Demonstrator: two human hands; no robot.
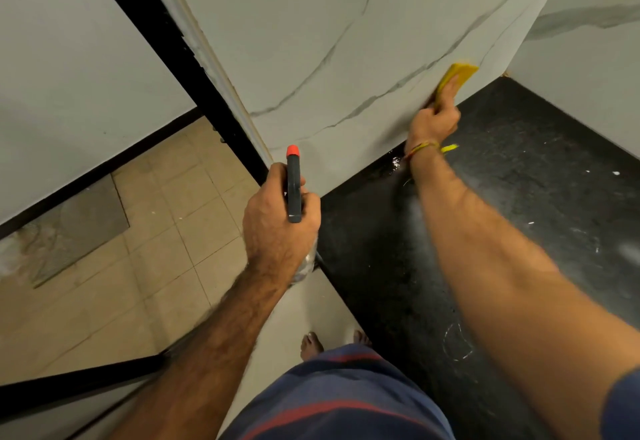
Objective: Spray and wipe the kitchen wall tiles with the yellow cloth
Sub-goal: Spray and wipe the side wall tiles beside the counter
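Observation:
The white marble-patterned wall tiles [329, 41] fill the upper middle of the head view, crossed by grey veins. My right hand [434, 117] presses the folded yellow cloth [457, 74] flat against the tile's lower right part, just above the black countertop. My left hand [277, 218] is wrapped around a spray bottle [293, 190] with a dark grey head and an orange nozzle that points up toward the tiles. The bottle's clear body is mostly hidden under my hand.
A black speckled countertop [519, 214] runs under the tiles to a corner at the right, where another tiled wall [588, 41] meets it. A black door frame [180, 65] borders the tiles on the left. Beige floor tiles [156, 232] lie below, with my bare feet [311, 344].

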